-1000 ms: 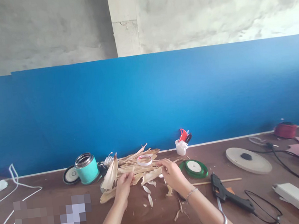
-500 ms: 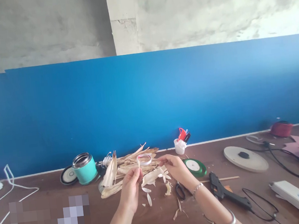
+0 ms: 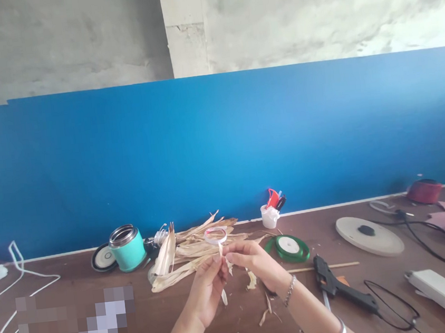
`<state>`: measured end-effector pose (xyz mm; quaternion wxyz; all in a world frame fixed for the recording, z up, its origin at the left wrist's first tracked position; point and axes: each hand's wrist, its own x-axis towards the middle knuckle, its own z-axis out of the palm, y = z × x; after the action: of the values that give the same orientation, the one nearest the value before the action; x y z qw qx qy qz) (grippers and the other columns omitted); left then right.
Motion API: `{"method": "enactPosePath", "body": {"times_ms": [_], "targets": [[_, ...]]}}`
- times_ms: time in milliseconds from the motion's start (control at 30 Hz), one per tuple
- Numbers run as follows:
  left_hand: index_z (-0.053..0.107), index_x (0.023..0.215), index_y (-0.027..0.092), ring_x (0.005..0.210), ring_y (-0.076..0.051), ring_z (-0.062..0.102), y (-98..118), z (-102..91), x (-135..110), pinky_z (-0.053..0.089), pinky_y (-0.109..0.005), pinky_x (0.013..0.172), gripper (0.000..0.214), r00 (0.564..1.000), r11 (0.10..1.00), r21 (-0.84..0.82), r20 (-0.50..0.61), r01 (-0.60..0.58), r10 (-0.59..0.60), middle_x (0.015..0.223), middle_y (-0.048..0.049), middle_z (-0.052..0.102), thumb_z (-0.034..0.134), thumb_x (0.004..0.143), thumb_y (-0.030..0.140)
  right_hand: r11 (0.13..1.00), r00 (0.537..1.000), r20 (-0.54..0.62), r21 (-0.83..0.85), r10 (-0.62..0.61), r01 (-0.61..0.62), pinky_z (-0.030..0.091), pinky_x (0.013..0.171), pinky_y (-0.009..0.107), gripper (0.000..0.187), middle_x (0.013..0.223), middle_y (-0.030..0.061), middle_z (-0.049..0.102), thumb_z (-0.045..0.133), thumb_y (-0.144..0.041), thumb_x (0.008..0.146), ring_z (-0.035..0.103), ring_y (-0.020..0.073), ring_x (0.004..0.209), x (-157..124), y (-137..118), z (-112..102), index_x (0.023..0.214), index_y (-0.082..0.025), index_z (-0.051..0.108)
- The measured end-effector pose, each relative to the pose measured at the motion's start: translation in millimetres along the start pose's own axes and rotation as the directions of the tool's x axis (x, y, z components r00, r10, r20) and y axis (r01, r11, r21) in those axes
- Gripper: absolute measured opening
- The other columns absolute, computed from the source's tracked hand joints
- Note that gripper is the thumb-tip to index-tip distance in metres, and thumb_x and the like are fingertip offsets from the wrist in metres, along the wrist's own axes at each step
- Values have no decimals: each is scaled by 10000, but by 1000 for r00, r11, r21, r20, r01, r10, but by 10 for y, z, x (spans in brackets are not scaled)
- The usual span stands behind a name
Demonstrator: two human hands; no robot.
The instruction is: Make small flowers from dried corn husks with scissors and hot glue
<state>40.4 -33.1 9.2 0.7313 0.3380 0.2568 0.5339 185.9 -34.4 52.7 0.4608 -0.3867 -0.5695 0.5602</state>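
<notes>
Pinching lightly should spare the thin pale strip (image 3: 221, 250) from tearing: left hand (image 3: 207, 287) closed thumb-to-fingers on it, right hand (image 3: 259, 264) half-curled, fingertips alongside, grip unclear, all just in front of the dried husks (image 3: 199, 250).

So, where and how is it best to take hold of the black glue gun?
Probably by its long handle, with the right hand, from the near right side: the black glue gun lies with its handle slanting that way. The cord leaves the handle's end, so grip just short of it.
</notes>
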Motion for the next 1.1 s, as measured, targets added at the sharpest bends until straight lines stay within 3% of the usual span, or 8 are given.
{"method": "enactPosePath", "body": {"times_ms": [167,400,533,667,767,900,1100], "targets": [[622,655,130,564,-72,455,-5,3,3,370,-197,564,205,1000,999,-30,11,26,-26,585,18,518,739,693,294,997,997,57,68,-49,45,449,669,293,200,679,13,650,685,-338,691,573,149,630,11,9,35,773,-156,690],[631,678,137,569,-68,480,-16,-6,-13,374,-197,579,178,997,995,-57,17,80,-79,600,17,546,737,700,277,995,993,-83,-69,-80,75,404,612,248,192,651,1,621,697,-342,680,530,129,621,39,69,19,649,-153,672],[655,730,151,584,-75,500,-1,22,-33,386,-204,594,170,995,992,-74,-13,101,-102,635,15,571,752,676,279,995,993,-67,-36,-92,90,417,625,260,237,635,7,620,700,-384,678,537,139,624,49,79,18,621,-157,667],[666,730,154,630,-95,514,25,63,-37,392,-208,619,173,1000,996,81,-21,-21,23,690,-2,597,730,689,309,997,993,-85,0,-77,77,426,611,269,249,618,14,624,708,-405,667,537,143,600,61,96,18,635,-160,678],[667,718,172,673,-127,535,35,71,-37,403,-222,649,179,986,957,267,-90,-114,142,704,-3,627,713,685,342,996,989,-121,2,-87,88,417,600,262,241,657,19,631,722,-405,652,530,143,619,75,131,11,635,-167,693],[682,722,172,738,-175,568,50,67,-41,415,-240,664,226,964,898,414,-144,-146,223,735,-25,671,710,665,389,995,988,-113,-1,-101,102,404,589,256,223,700,22,631,722,-402,655,520,142,637,92,184,4,651,-179,715],[709,749,160,744,-190,587,90,95,-52,433,-253,689,263,955,875,459,-159,-153,251,735,-41,690,717,653,405,997,993,-95,15,-76,78,377,579,236,199,669,-2,612,740,-354,643,491,113,600,69,143,-15,703,-169,702]]}}
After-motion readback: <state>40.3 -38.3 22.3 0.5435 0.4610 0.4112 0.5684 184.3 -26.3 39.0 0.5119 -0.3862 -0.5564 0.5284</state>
